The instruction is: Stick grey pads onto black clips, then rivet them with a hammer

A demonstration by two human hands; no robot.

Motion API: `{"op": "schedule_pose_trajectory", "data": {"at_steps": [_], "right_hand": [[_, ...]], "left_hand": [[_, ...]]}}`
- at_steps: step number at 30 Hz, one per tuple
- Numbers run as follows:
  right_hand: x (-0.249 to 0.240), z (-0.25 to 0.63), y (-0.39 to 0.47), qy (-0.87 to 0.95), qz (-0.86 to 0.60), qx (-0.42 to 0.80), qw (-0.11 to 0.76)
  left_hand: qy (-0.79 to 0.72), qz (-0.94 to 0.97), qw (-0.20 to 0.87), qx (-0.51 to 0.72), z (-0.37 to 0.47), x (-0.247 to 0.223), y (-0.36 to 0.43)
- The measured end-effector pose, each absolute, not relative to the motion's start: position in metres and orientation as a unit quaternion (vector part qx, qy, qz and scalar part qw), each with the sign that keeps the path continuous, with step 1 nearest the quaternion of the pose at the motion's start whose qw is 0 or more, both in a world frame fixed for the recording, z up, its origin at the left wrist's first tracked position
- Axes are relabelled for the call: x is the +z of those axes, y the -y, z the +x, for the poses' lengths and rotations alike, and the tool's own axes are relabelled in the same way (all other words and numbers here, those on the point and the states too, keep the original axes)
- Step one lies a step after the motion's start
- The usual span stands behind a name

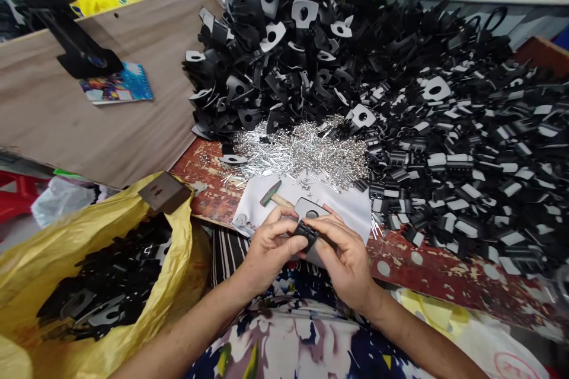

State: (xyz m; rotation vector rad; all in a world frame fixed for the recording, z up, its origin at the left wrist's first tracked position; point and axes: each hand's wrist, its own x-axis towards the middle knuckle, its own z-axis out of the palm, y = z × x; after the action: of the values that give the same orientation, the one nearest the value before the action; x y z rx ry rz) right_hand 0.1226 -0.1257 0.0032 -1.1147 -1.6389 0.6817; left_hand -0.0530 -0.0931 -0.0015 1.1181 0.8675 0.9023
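Both my hands meet at the table's front edge around a black plastic part (307, 233). My left hand (274, 243) pinches its left side between thumb and fingers. From the right, my right hand (342, 249) grips the same part. A flat black plate with a round hole (309, 208) rises just beyond my fingertips; I cannot tell whether it is joined to the small part. Beneath lies a white sheet (355, 192), with a small hammer (273, 194) on it, its handle partly behind my left fingers. Silvery metal pins (302, 151) are heaped just behind the sheet.
Black holed plastic parts (267, 41) form a tall pile at the back. Small black clips (457, 177) cover the table's right side. At left stands a yellow sack (178, 260) of black pieces, below a wooden board (133, 130). The red table edge (427, 266) shows worn paint.
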Motion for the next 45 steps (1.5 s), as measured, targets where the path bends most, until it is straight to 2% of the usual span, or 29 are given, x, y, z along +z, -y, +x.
{"op": "schedule_pose_trajectory", "data": {"at_steps": [4, 6, 9, 13, 16, 19, 22, 24, 28, 31, 40, 45], "right_hand": [[0.008, 0.145, 0.105, 0.733, -0.407, 0.372, 0.398], [0.007, 0.16, 0.079, 0.782, -0.421, 0.294, 0.354], [-0.002, 0.177, 0.035, 0.838, -0.447, 0.09, 0.299], [-0.017, 0.18, 0.001, 0.903, -0.384, -0.01, 0.191], [-0.022, 0.18, 0.0, 0.886, -0.392, 0.013, 0.246], [-0.018, 0.186, 0.006, 0.811, -0.443, 0.135, 0.358], [-0.006, 0.187, 0.015, 0.738, -0.484, 0.226, 0.413], [0.003, 0.184, 0.025, 0.749, -0.485, 0.192, 0.407], [0.021, 0.165, 0.062, 0.847, -0.424, 0.058, 0.316], [0.026, 0.153, 0.089, 0.879, -0.384, 0.018, 0.282], [-0.005, 0.144, 0.126, 0.837, -0.398, 0.052, 0.371], [-0.001, 0.145, 0.122, 0.787, -0.461, 0.179, 0.37]], "left_hand": [[-0.406, 0.568, 0.6, 0.39, -0.07, -0.002, 0.093], [-0.41, 0.558, 0.606, 0.393, -0.078, -0.003, 0.092], [-0.418, 0.485, 0.656, 0.4, -0.086, -0.007, 0.093], [-0.42, 0.4, 0.716, 0.387, -0.086, -0.014, 0.097], [-0.413, 0.385, 0.734, 0.378, -0.084, -0.014, 0.099], [-0.409, 0.391, 0.736, 0.372, -0.082, -0.01, 0.097], [-0.411, 0.416, 0.727, 0.36, -0.075, -0.007, 0.093], [-0.413, 0.427, 0.724, 0.351, -0.067, -0.007, 0.09], [-0.421, 0.43, 0.723, 0.339, -0.052, -0.011, 0.087], [-0.443, 0.449, 0.703, 0.327, -0.046, -0.014, 0.086], [-0.443, 0.539, 0.627, 0.346, -0.051, -0.017, 0.092], [-0.454, 0.605, 0.539, 0.371, -0.054, -0.01, 0.093]]}}
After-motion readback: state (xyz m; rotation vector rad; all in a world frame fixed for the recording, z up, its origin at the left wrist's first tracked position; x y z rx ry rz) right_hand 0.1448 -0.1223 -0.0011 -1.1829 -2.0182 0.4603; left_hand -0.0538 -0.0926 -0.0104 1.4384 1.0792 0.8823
